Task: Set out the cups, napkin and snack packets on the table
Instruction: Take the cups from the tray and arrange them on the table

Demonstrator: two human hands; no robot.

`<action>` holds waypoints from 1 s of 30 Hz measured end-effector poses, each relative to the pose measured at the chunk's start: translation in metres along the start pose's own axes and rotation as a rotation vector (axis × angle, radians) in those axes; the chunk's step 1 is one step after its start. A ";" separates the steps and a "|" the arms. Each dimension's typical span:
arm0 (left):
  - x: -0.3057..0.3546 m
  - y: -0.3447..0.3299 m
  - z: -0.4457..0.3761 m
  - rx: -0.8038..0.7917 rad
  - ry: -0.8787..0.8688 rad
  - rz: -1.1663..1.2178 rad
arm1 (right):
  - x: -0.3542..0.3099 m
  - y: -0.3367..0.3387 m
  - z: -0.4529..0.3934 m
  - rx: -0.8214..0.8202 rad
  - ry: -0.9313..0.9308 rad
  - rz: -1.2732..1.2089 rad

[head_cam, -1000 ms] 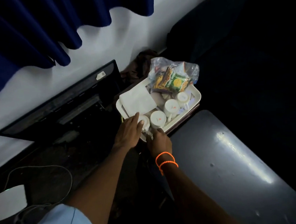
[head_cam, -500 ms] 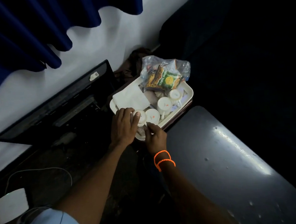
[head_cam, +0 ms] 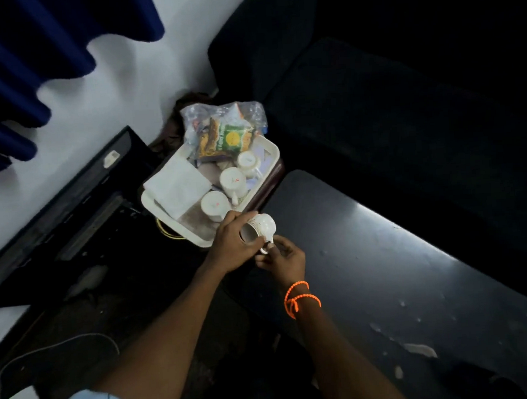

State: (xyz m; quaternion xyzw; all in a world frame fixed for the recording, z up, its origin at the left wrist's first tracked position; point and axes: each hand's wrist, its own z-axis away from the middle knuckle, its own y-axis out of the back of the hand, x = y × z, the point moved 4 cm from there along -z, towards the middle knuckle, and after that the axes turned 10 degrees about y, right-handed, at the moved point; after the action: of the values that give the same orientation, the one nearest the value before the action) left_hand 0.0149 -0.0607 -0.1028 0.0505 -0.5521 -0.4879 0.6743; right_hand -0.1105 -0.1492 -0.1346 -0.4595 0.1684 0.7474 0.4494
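Small white teacup [head_cam: 259, 229] held tilted on its side just past the near rim of the tray, mouth turned toward 7 o'clock, handle at its 6 o'clock edge. Left hand [head_cam: 232, 247] wrapped around the cup's rim and body, fingers curled closed on it. Right hand [head_cam: 282, 256] pinched on the handle from 5 o'clock, thumb and fingertips closed around the loop; orange bead bracelet [head_cam: 300, 298] doubled around that wrist.

At 11 o'clock of the held cup, cream plastic tray [head_cam: 270, 148] still loaded: three upturned cups in a diagonal row, nearest cup [head_cam: 214, 205], middle cup [head_cam: 232, 181], far cup [head_cam: 247, 161]. Folded white napkin [head_cam: 178, 184] on the tray's 9 o'clock side, touching the nearest cup. At the tray's 12 o'clock end, clear plastic bag [head_cam: 250, 112] of snack packets, a green and yellow packet [head_cam: 232, 138] uppermost, leaning over the rim.

At 3 to 5 o'clock of the hands, dark glossy bench [head_cam: 399, 268], bare apart from pale scuffs; held cup just over its corner, not resting on it. Beyond, at 1 o'clock, a dark sofa [head_cam: 373, 100]. At 9 o'clock, a black monitor [head_cam: 71, 205] leaning against the white wall, blue curtain [head_cam: 16, 60] above.
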 end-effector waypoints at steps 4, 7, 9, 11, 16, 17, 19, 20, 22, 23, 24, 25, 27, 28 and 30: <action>0.022 -0.052 0.018 -0.060 -0.067 0.008 | 0.011 0.055 0.006 0.075 -0.101 -0.040; 0.039 -0.091 0.032 -0.119 -0.084 -0.044 | 0.025 0.095 0.015 0.110 -0.149 0.111; 0.048 -0.116 0.040 -0.183 -0.098 -0.138 | 0.029 0.121 0.022 0.161 -0.083 0.303; 0.052 -0.140 0.050 -0.261 -0.113 -0.232 | 0.027 0.142 0.030 0.189 0.029 0.426; 0.046 -0.183 0.080 -0.431 -0.128 -0.285 | 0.036 0.183 0.049 0.185 0.126 0.580; 0.042 -0.186 0.085 -0.452 -0.119 -0.282 | 0.040 0.189 0.054 0.185 0.117 0.574; 0.033 -0.194 0.093 -0.515 -0.091 -0.270 | 0.052 0.203 0.065 0.207 0.085 0.516; 0.029 -0.197 0.097 -0.549 -0.077 -0.264 | 0.058 0.209 0.071 0.223 0.068 0.479; 0.021 -0.202 0.104 -0.610 -0.052 -0.261 | 0.069 0.219 0.081 0.245 0.041 0.434; 0.016 -0.204 0.107 -0.634 -0.044 -0.265 | 0.074 0.222 0.085 0.248 0.031 0.421; 0.012 -0.206 0.110 -0.656 -0.039 -0.274 | 0.078 0.224 0.089 0.246 0.025 0.408; 0.007 -0.208 0.112 -0.679 -0.035 -0.284 | 0.082 0.225 0.092 0.241 0.025 0.399; -0.001 -0.212 0.116 -0.722 -0.039 -0.302 | 0.088 0.228 0.098 0.234 0.039 0.402; -0.005 -0.213 0.118 -0.736 -0.039 -0.308 | 0.090 0.228 0.100 0.229 0.047 0.417; -0.013 -0.216 0.121 -0.751 -0.038 -0.320 | 0.095 0.228 0.104 0.207 0.049 0.448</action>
State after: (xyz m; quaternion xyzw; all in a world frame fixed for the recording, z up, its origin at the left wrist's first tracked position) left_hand -0.2102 -0.1063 -0.1967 -0.1228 -0.3332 -0.7552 0.5510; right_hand -0.3706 -0.1539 -0.1969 -0.3799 0.3527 0.7958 0.3130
